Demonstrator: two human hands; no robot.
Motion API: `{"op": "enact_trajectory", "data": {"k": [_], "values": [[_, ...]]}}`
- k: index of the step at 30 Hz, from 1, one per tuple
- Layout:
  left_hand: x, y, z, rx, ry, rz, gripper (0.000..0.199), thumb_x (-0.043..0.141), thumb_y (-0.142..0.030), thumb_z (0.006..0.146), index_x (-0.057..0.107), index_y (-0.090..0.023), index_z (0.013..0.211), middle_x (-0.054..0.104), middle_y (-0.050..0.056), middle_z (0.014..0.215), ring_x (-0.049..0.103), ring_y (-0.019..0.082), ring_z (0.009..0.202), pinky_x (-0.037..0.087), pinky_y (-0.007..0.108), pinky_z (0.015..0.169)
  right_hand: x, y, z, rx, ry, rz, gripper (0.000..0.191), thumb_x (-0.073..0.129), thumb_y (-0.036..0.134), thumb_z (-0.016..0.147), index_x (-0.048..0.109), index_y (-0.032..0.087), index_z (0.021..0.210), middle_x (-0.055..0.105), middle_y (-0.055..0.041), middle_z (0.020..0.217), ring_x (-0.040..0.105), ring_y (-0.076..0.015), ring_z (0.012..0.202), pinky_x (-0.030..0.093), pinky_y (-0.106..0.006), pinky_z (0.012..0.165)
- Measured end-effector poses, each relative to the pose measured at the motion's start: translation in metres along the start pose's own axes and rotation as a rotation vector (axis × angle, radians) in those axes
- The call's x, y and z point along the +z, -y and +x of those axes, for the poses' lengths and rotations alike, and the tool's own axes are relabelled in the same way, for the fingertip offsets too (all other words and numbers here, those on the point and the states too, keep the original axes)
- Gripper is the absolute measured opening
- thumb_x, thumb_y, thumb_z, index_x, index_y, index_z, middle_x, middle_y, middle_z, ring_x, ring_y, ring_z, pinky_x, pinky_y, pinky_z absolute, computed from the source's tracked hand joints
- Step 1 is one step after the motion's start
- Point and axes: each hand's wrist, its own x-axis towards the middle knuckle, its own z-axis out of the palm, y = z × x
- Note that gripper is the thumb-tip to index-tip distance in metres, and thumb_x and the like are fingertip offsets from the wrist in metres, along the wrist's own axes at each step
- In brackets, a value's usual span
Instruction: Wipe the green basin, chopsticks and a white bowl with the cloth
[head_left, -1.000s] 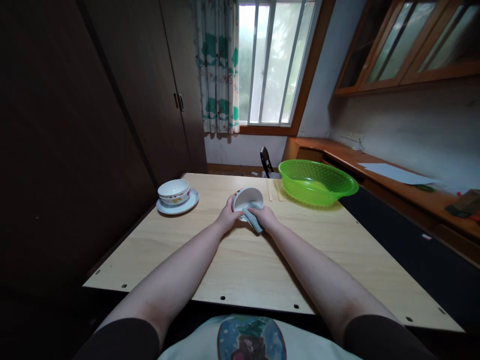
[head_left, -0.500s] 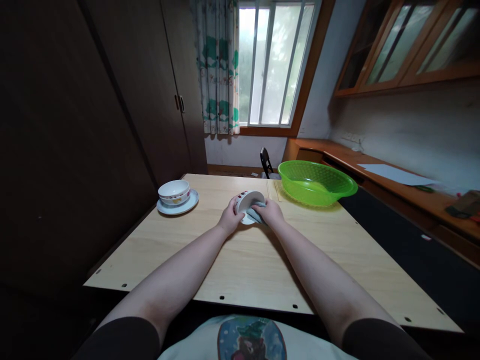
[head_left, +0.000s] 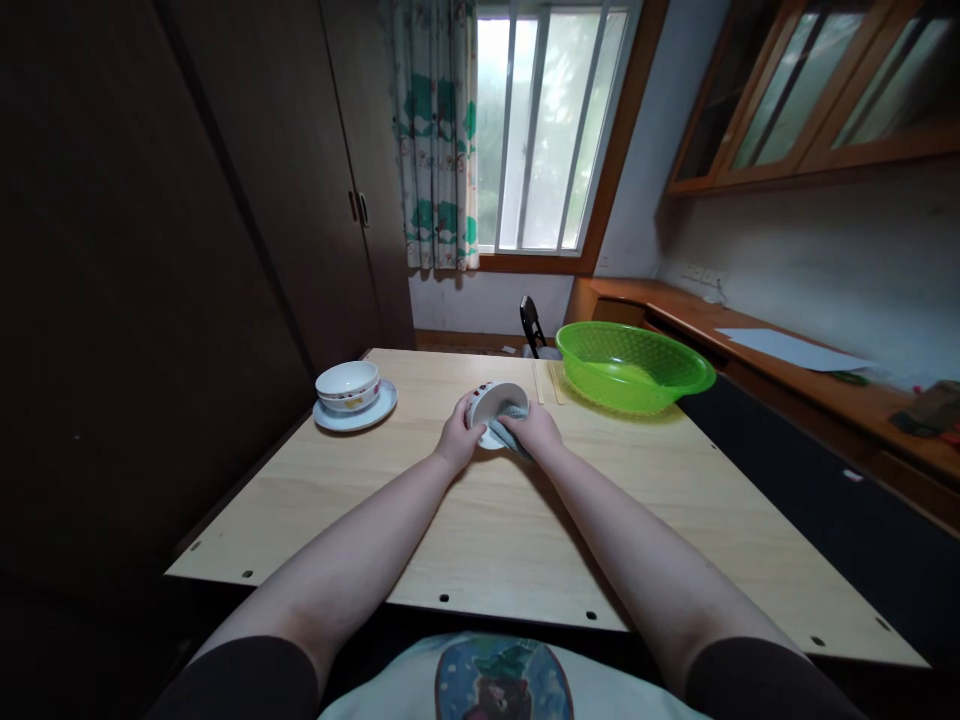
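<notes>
A white bowl (head_left: 491,402) with a dark red pattern outside is tilted toward me above the middle of the table. My left hand (head_left: 459,436) grips its left side, thumb over the rim. My right hand (head_left: 537,430) holds a grey-blue cloth (head_left: 513,432) against the inside and right rim of the bowl. To the left, stacked white bowls (head_left: 349,385) rest on a pale blue-white plate (head_left: 328,417). Behind my right hand lie thin light chopsticks (head_left: 556,384).
A large green plastic basket (head_left: 634,370) stands at the back right of the wooden table (head_left: 502,540). Beyond are a dark chair (head_left: 532,322), a brown desk (head_left: 645,292) with white paper (head_left: 793,350), and a window. Dark wardrobe doors rise at the left.
My right hand and the cloth have shifted slightly to the left over the bowl's inside. The bowl has barely moved in my left hand.
</notes>
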Motion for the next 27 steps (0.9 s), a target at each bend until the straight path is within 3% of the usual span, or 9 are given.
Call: {"op": "enact_trajectory", "data": {"k": [7,14,27], "values": [[-0.001,-0.002,0.002,-0.007,-0.04,-0.012,0.064,0.055,-0.014,0.065,0.048,-0.019,0.129,0.055,0.007,0.132,0.05,0.025,0.123,0.037,0.04,0.107,0.002,0.002,-0.002,-0.013,-0.011,0.002,0.047,0.07,0.052,0.066,0.061,0.02,0.099,0.07,-0.0073,0.094,0.064,-0.023,0.085,0.04,-0.026,0.061],[0.001,-0.001,0.002,-0.004,0.041,-0.072,0.058,0.056,-0.016,0.067,0.053,-0.02,0.125,0.058,0.006,0.131,0.051,0.025,0.122,0.038,0.04,0.106,-0.015,0.001,0.001,-0.032,-0.088,-0.111,0.046,0.065,0.054,0.072,0.058,0.023,0.105,0.069,-0.0051,0.089,0.063,-0.0211,0.081,0.038,-0.026,0.061],[-0.002,0.001,0.004,-0.058,-0.057,-0.046,0.044,0.054,-0.023,0.075,0.058,-0.021,0.118,0.062,0.004,0.124,0.055,0.023,0.115,0.041,0.037,0.101,-0.007,0.008,-0.006,-0.058,-0.002,-0.199,0.048,0.066,0.055,0.073,0.056,0.02,0.105,0.069,-0.0091,0.097,0.064,-0.024,0.089,0.039,-0.027,0.064]]}}
